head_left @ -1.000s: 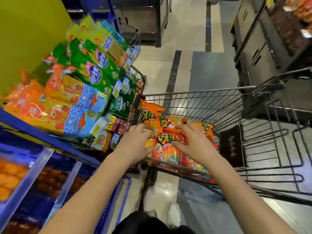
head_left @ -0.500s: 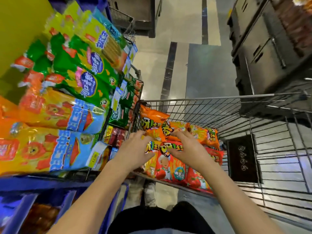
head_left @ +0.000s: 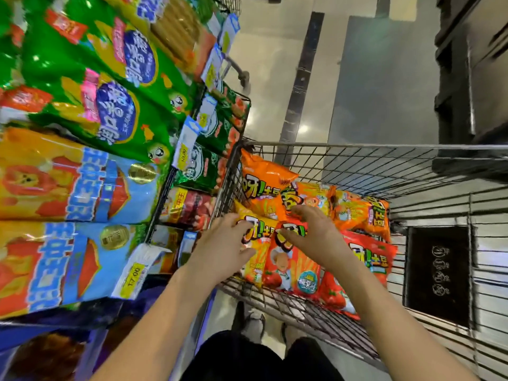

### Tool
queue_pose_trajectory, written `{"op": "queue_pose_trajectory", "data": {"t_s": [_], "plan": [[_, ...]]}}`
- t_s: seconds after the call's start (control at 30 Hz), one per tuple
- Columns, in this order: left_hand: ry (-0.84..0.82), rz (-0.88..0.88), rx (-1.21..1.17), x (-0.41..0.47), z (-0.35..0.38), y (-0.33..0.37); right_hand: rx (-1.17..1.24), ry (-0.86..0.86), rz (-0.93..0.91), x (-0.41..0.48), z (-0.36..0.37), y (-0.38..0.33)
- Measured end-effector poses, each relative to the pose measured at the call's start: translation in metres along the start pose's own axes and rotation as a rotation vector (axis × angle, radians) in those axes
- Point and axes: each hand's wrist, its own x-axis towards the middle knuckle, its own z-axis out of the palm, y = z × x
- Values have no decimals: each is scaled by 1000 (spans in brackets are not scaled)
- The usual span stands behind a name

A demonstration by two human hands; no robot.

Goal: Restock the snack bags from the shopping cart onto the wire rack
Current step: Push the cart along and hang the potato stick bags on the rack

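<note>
Several orange and red snack bags lie in the wire shopping cart point(head_left: 357, 145). My left hand point(head_left: 220, 243) rests with spread fingers on a yellow-orange bag point(head_left: 254, 266) at the cart's left side. My right hand point(head_left: 316, 237) lies with spread fingers on top of a red bag point(head_left: 291, 270) beside it. Neither hand has closed around a bag. More orange bags point(head_left: 264, 185) sit further back, and a red one point(head_left: 368, 259) lies to the right. The wire rack point(head_left: 165, 193) stands at left, touching the cart, filled with green and red packs.
Large green bags point(head_left: 110, 105) and blue-orange bags point(head_left: 68, 188) fill the shelves at far left, with price tags point(head_left: 134, 273) hanging off them. A black panel point(head_left: 437, 273) hangs in the cart's right part. Dark cabinets point(head_left: 472, 64) stand at the right. My feet show below the cart.
The camera has moved closer and lower toward the cart. Both hands stay on the same two bags, their fingers a little more spread.
</note>
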Motion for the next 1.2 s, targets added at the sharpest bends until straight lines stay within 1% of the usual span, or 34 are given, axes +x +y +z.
{"op": "queue_pose_trajectory", "data": {"t_s": [0.17,0.4,0.57,0.67,0.8,0.97,1.2], "plan": [[-2,-52,-120,17,18,-8,107,-42,98,47,17,18],[11,-116,-192,27,44,-21,140,-37,127,114,51,26],[-52,-129,-228,34,57,-33,244,-42,237,147,76,26],[-51,-124,-256,37,60,-38,326,-48,282,157,83,26],[-35,-122,-278,41,62,-43,381,-38,262,163,89,28],[-44,-117,-280,46,63,-44,412,23,199,160,85,32],[-39,-145,-299,49,62,-42,508,97,126,144,65,41]]}}
